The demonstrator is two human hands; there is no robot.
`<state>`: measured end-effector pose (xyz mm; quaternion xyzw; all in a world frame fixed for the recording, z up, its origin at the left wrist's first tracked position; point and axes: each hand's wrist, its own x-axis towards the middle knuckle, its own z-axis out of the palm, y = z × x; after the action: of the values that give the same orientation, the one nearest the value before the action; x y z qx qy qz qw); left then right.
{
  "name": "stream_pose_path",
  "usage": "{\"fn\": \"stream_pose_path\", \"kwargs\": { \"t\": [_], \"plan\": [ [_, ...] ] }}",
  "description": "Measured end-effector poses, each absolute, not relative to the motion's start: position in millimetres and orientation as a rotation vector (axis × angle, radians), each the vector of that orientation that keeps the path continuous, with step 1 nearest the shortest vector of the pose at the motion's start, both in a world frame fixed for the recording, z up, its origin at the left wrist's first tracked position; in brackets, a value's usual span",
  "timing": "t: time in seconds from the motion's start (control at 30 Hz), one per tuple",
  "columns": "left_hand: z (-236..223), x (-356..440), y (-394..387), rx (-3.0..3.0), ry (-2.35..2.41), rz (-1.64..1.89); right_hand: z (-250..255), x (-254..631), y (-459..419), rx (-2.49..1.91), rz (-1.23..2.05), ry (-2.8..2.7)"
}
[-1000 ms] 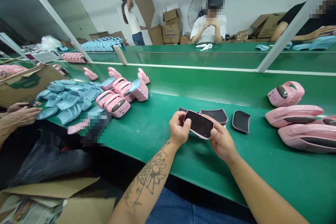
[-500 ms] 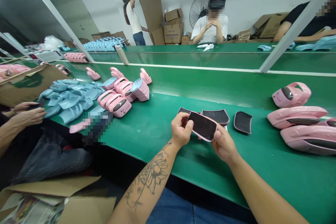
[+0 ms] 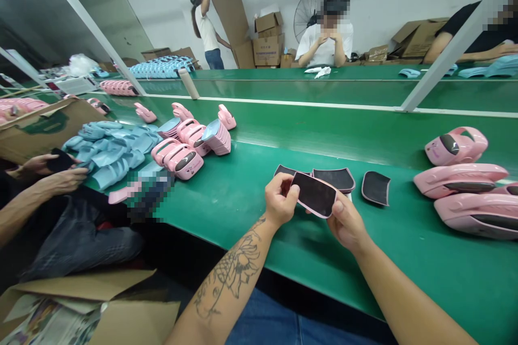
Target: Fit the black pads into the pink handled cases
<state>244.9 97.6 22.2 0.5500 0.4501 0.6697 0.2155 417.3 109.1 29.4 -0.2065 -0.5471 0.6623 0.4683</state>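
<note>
Between my two hands is a curved panel (image 3: 314, 194) with a dark face and a thin pink rim, held tilted above the green table (image 3: 238, 199). My left hand (image 3: 280, 199) pinches its left end, thumb on the dark face. At its right end my right hand (image 3: 347, 222) grips the edge, with the fingers partly hidden behind. Just beyond lie similar dark-faced panels (image 3: 334, 179), partly covered by the held one. Another such panel (image 3: 376, 188) lies alone to the right of my right hand.
Pink plastic housings (image 3: 473, 214) with dark windows stand at the right. More pink housings (image 3: 178, 157) and a heap of light-blue pieces (image 3: 111, 151) lie left. A co-worker's hands (image 3: 60, 172) hold a dark piece there. An open carton (image 3: 133, 323) stands below.
The co-worker's hands at left have moved to the right with a dark piece, towards the blue heap. My hands and the panel stay nearly still; the view shifts slightly.
</note>
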Motion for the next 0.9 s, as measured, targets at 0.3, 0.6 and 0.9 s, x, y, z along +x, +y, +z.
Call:
{"fn": "stream_pose_path", "kwargs": {
  "t": [0.3,0.6,0.9],
  "plan": [
    [21.7,244.7,97.8,1.528,1.260,1.847,30.0,417.6,109.6,-0.488,1.630,-1.349],
    [22.9,245.4,98.5,1.560,1.234,1.888,29.8,418.2,110.0,-0.462,1.633,-1.369],
    [23.5,244.9,97.7,1.573,1.236,1.883,30.5,417.7,109.5,-0.470,1.631,-1.367]
  ]
}}
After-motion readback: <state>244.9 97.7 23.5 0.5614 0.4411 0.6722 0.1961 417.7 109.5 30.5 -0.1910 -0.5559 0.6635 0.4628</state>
